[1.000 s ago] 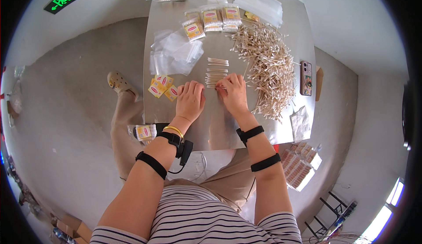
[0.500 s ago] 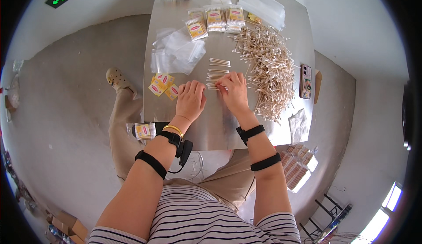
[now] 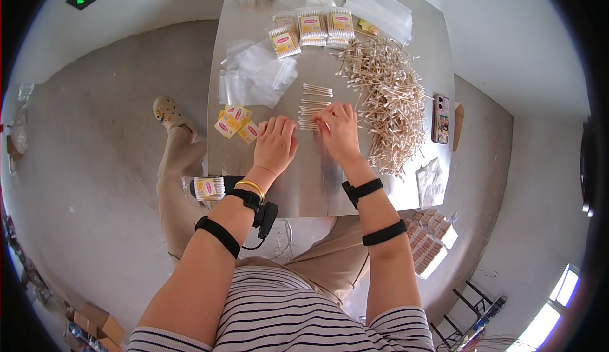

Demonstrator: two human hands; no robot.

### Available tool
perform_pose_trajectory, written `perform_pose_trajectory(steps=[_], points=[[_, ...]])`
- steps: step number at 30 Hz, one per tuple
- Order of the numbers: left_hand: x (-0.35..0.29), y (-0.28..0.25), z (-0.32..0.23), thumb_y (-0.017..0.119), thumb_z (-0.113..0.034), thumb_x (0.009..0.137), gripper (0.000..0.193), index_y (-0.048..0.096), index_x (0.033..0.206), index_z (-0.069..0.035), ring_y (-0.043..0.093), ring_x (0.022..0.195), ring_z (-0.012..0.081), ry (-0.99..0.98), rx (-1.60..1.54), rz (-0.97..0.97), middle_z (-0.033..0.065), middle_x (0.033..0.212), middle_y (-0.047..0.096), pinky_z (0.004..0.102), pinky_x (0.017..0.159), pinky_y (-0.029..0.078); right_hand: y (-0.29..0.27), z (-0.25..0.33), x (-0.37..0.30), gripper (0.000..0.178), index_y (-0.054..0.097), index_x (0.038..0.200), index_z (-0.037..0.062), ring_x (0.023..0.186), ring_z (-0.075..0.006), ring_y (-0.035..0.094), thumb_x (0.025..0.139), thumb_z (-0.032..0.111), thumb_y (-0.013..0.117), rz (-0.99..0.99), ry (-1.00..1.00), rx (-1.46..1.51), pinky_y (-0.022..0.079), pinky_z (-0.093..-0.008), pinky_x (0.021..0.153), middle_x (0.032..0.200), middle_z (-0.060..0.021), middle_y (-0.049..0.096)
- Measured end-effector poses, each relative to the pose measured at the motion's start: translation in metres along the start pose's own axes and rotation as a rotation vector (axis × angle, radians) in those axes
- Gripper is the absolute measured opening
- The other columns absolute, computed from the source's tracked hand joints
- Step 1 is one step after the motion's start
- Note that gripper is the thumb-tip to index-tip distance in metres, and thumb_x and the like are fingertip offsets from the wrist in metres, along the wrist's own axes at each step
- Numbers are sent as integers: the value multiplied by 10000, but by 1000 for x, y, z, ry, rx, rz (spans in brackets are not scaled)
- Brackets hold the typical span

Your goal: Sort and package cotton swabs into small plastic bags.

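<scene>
Cotton swabs (image 3: 314,107) lie side by side in a short ladder of rows on the metal table, a small gap splitting the upper group from the lower. At the right ends of the lowest swabs, my right hand (image 3: 339,133) is closed in a pinch, its fingertips on a swab. My left hand (image 3: 275,146) rests at their left ends, fingers curled together; whether it holds anything is hidden. A large heap of loose cotton swabs (image 3: 390,101) spreads to the right of my right hand. Yellow-and-white cards (image 3: 235,122) lie left of my left hand.
Clear plastic bags (image 3: 257,73) lie behind the cards. Filled swab packs (image 3: 312,27) stand at the back, with plastic sheets (image 3: 380,12) to their right. A phone (image 3: 441,118) lies at the table's right edge. One pack (image 3: 208,189) sits near the front left corner.
My right hand's fingertips have shifted very slightly along the lowest swabs. My left hand and the swab rows stay practically in place.
</scene>
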State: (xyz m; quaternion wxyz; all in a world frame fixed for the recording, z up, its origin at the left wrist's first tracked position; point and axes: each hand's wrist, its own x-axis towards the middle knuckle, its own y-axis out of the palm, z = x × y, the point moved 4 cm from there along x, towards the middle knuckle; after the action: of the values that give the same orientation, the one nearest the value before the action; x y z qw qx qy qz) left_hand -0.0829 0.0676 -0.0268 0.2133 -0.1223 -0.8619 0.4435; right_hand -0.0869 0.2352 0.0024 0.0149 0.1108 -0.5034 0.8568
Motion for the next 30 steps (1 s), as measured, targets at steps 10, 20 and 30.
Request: perform_pose_trajectory(steps=[10, 20, 30], points=[[1, 1, 0, 654, -105, 781, 241, 535, 988, -136, 545, 954, 226, -5, 7, 14, 34, 969, 550, 379, 874, 394, 0, -3, 5, 148, 730, 887, 165, 941, -259, 528, 800, 51, 692, -38, 8, -23, 421, -402, 800, 932, -16, 560], [1, 0, 0, 653, -107, 787, 236, 533, 989, -137, 546, 950, 224, -1, 13, 15, 33, 963, 548, 382, 873, 398, -2, -3, 10, 195, 735, 902, 166, 946, -260, 532, 800, 19, 657, -46, 11, -16, 422, -406, 810, 936, -23, 562], [0, 1, 0, 650, -105, 788, 232, 532, 986, -133, 546, 944, 228, 1, 14, 10, 36, 960, 546, 381, 867, 397, 1, -7, 8, 183, 735, 900, 169, 951, -258, 533, 806, 33, 657, -21, -3, -42, 418, -402, 818, 935, -19, 565]])
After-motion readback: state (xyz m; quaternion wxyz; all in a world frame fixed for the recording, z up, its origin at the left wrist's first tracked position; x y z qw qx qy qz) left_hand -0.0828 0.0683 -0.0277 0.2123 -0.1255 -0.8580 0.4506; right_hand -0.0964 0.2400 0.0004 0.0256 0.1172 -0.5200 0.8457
